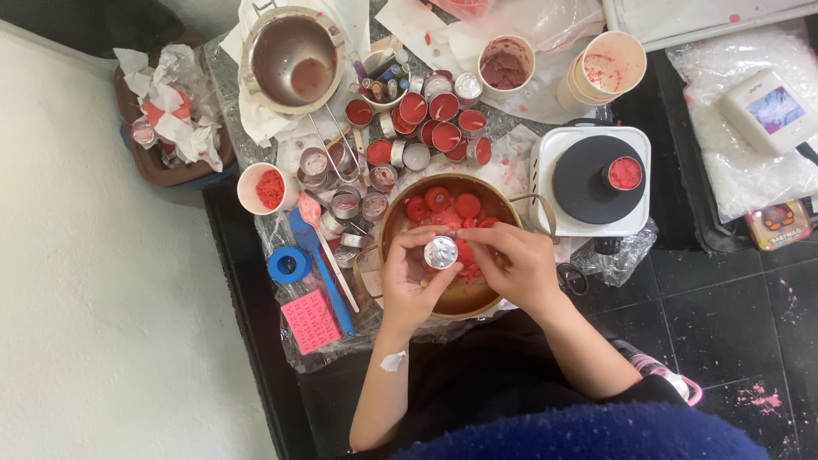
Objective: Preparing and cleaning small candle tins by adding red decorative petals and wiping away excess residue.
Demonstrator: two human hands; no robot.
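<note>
Down over the round brass-coloured bowl (pixel 477 298), both hands are working on a small silvery foil cup (pixel 440 253), a shallow crinkled metal disc shape seen from its bottom. The left hand (pixel 407 285) is curling its fingers around the cup and holding it from below and the side. The right hand (pixel 515 264) is pinching at the cup's rim with fingertips drawn narrow together. Inside the bowl, flat round red wax discs (pixel 439 204) are lying in a loose heap with crumbly red bits. Beside the bowl, a blue spatula (pixel 328 281) is resting on crinkled clear plastic covering the tabletop (pixel 256 281), near a blue tape roll (pixel 288 265). Farther off, a white hot plate (pixel 592 181) is carrying one red-filled cup (pixel 624 173) on its smooth black round burner.
</note>
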